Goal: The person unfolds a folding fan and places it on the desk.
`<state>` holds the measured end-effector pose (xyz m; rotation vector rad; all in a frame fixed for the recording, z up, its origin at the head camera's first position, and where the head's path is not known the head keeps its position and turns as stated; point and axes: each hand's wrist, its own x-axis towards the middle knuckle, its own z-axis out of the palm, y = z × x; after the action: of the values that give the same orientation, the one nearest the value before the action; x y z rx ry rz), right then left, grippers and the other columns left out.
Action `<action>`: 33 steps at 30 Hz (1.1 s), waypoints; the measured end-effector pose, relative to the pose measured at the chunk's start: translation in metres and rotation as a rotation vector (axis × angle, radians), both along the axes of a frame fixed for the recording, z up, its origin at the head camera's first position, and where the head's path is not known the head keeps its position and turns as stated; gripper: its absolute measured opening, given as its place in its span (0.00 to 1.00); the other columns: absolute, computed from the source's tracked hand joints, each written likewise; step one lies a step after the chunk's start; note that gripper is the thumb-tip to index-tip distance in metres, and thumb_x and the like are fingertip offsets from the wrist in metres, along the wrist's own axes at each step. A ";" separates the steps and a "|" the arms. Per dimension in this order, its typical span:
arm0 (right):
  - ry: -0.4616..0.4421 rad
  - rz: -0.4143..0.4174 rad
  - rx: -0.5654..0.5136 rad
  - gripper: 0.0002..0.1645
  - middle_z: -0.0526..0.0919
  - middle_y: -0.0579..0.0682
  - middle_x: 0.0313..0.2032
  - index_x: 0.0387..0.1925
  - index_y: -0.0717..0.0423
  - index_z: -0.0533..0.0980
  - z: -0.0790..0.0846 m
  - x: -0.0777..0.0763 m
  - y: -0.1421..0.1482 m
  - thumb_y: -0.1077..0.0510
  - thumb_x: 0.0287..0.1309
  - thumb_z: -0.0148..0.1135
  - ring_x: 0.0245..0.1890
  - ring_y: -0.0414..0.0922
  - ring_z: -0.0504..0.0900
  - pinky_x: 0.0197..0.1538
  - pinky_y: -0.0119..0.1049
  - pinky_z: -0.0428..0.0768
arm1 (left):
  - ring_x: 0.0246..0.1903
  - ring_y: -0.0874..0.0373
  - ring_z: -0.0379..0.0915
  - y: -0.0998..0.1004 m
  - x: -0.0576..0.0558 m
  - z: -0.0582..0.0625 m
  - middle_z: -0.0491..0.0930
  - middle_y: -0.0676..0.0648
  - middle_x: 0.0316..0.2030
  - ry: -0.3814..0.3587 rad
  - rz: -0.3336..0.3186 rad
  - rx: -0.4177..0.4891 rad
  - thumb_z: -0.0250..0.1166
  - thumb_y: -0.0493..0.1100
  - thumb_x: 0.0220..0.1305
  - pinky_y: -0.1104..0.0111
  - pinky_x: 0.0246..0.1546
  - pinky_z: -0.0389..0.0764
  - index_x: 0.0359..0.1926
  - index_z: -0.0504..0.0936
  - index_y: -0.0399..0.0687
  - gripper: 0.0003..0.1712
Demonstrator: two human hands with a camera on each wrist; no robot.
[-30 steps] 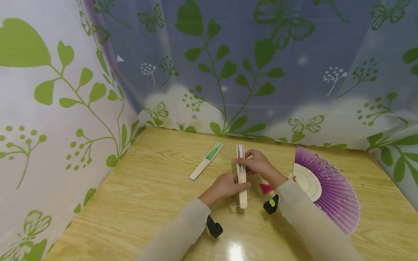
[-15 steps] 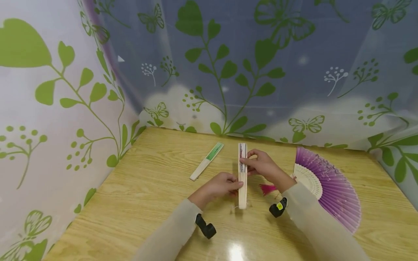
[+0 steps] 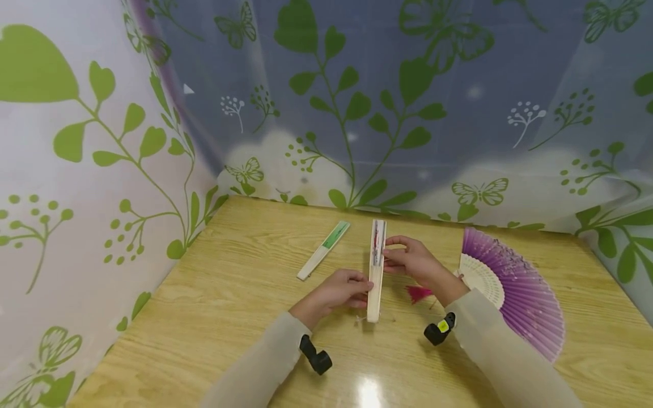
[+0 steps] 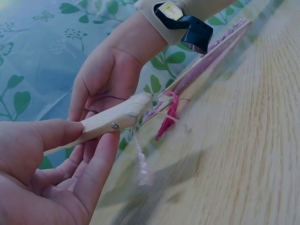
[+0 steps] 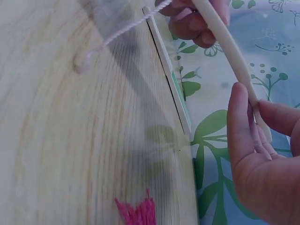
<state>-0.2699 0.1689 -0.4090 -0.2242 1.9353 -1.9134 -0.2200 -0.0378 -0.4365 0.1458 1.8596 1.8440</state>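
A folded hand fan (image 3: 374, 283) with pale wooden ribs is held up over the table, a strip of patterned cloth showing at its far half. My left hand (image 3: 340, 290) pinches its near half from the left, thumb on one side and fingers on the other. From the right, my right hand (image 3: 415, 262) pinches the far half between thumb and fingers, as the right wrist view also shows. Close up in the left wrist view, a metal rivet (image 4: 115, 126) shows at the fan's near end, and a pale cord with a tassel (image 4: 143, 164) dangles from it.
A folded fan with a green strip (image 3: 323, 251) lies to the left on the wooden table (image 3: 204, 328). Spread open at the right is a purple fan (image 3: 533, 289), its pink tassel (image 3: 418, 294) near my right wrist. A leaf-patterned curtain (image 3: 352, 130) stands behind.
Both thumbs have drawn back from across the fan's front to its side edges. My left hand has shifted slightly left and my right hand slightly right; the fan remains held between them.
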 end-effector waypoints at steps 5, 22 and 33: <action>-0.012 -0.016 -0.051 0.26 0.83 0.48 0.32 0.64 0.74 0.57 0.001 0.002 -0.001 0.65 0.70 0.51 0.31 0.39 0.84 0.45 0.36 0.83 | 0.30 0.59 0.79 0.000 -0.001 -0.001 0.79 0.47 0.32 -0.008 0.019 0.046 0.60 0.35 0.69 0.67 0.36 0.84 0.48 0.76 0.30 0.11; -0.018 -0.080 -0.080 0.27 0.82 0.47 0.34 0.63 0.76 0.59 0.001 0.001 -0.004 0.65 0.70 0.52 0.30 0.37 0.83 0.39 0.28 0.83 | 0.29 0.60 0.78 0.002 -0.001 0.000 0.77 0.47 0.34 0.046 0.067 0.050 0.59 0.33 0.69 0.70 0.33 0.84 0.52 0.74 0.28 0.14; -0.017 -0.131 -0.064 0.26 0.80 0.48 0.35 0.61 0.78 0.62 0.005 0.002 -0.007 0.64 0.69 0.54 0.32 0.38 0.82 0.39 0.28 0.83 | 0.32 0.60 0.77 0.005 -0.001 -0.001 0.76 0.44 0.39 0.071 0.105 0.053 0.59 0.32 0.68 0.69 0.34 0.84 0.52 0.74 0.27 0.14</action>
<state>-0.2676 0.1620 -0.4044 -0.1012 1.9231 -2.0559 -0.2206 -0.0332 -0.4376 0.1359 1.9004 1.9841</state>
